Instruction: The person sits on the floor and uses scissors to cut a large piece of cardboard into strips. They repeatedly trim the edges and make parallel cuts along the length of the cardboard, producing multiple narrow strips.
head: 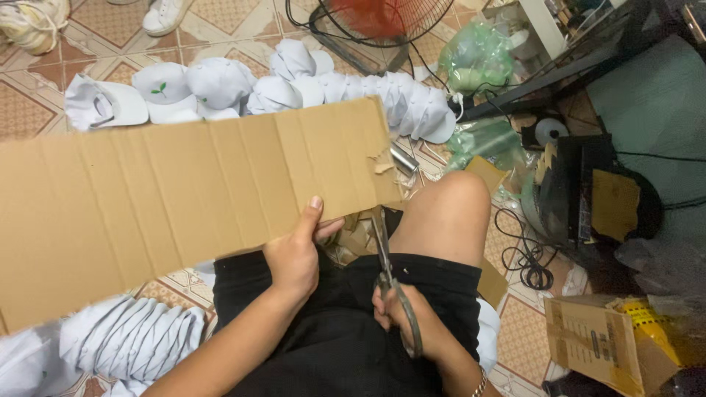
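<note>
Right hand [408, 323] closed on one pair of scissors [390, 276], left hand [294, 254] pinching one cardboard sheet [184, 195] above, blades just under its lower edge.

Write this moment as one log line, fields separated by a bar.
left hand: grips cardboard sheet lower edge | right hand: holds scissors, blades at sheet edge | behind: white caps

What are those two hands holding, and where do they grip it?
The left hand pinches the cardboard sheet at its lower edge, thumb on top. The right hand holds the scissors by their handle loops, blades pointing up at that edge.
</note>
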